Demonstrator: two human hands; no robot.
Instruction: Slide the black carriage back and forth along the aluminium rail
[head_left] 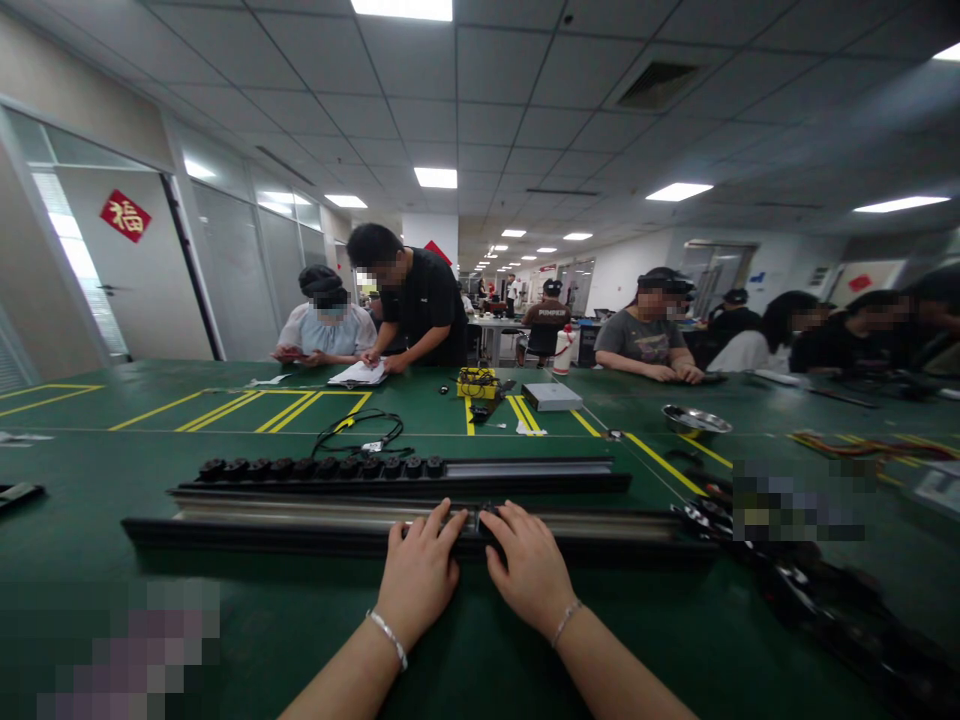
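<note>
A long black channel rail (pixel 285 530) with a metallic inner strip lies across the green table. My left hand (pixel 421 570) rests on the rail near its middle, fingers spread over the near edge and strip. Just to its right, my right hand (pixel 531 565) lies on the same rail with its fingers spread. Between the fingertips of both hands sits a small black part (pixel 477 518) in the channel, partly hidden. Behind stands a second black rail (pixel 540 470), parallel to the first, with a row of several round black pieces (pixel 322 468) along its left half.
A heap of black parts (pixel 810 590) lies at the right. Farther back are a black cable (pixel 390 432), a yellow box (pixel 478 382), a grey box (pixel 553 397) and a metal bowl (pixel 696 420). Several people are around the table's far side.
</note>
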